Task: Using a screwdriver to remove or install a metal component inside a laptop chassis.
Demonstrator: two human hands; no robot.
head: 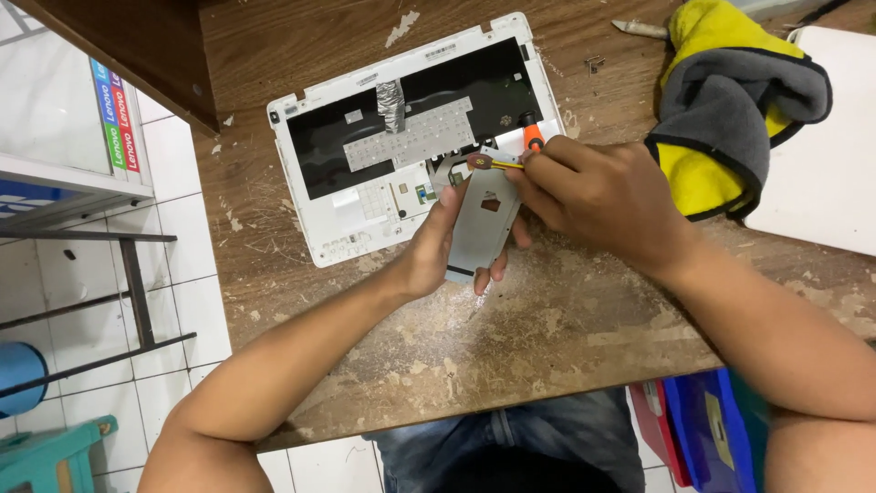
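On the worn wooden worktop (547,329), seen from above:

Left hand: the left hand (436,251) is closed around a flat grey metal plate (482,224), thumb along one long edge and fingers wrapped under the other, so the plate is lifted off the wood and tilted up where it can be worked on.

Right hand: the right hand (593,196) grips a small screwdriver (511,162) with an orange and black handle, fingers bunched close to the shaft; its brownish tip end rests at the top of the plate, a pinch that seems chosen for fine control.

Grey plate: it sits between the two hands, just over the lower right corner of the laptop shell, near the middle of the worktop.

Laptop shell: a white laptop palm-rest cover (411,137) lies face down, its black inner lining, a pale keyboard backing and a strip of silver tape showing; it lies just beyond the hands, within easy reach.

Cloth: a grey and yellow cloth (730,110) is bunched at the right, partly over a white panel (821,164), well clear of the hands.

Small parts: a tiny metal piece (594,63) lies loose above the cloth's left edge; what it is I cannot tell.

Below the edge: red and blue boxes (693,429) sit beside the person's knee.
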